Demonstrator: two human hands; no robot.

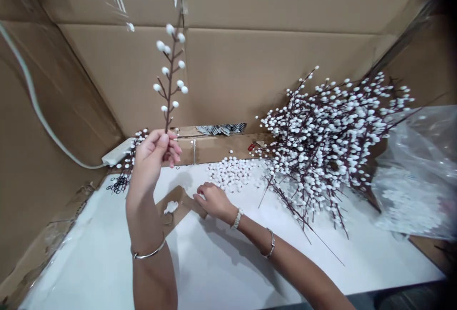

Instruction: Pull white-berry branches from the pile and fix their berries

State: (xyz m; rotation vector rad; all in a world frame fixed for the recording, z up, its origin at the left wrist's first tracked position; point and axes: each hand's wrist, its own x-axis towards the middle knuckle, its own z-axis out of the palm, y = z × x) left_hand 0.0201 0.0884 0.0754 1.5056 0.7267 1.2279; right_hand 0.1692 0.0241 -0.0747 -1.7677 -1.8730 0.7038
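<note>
white-budded stem (170, 79) pinched upright in the left hand (153, 155), right hand (213, 200) curled on a cardboard scrap (182, 199).

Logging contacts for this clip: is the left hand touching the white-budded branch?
Touching: the head view shows the left hand gripping the white-budded branch by its lower stem.

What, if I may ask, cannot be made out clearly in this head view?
In the head view:
- Left hand: its fingers hide the lower end of the sprig stem.
- Right hand: its fingers hide whatever they touch at the cardboard strip.
- Plastic bag: its film blurs the white contents.
- Red item: small, partly hidden by branches.
- Black rings: too small to identify.
</note>
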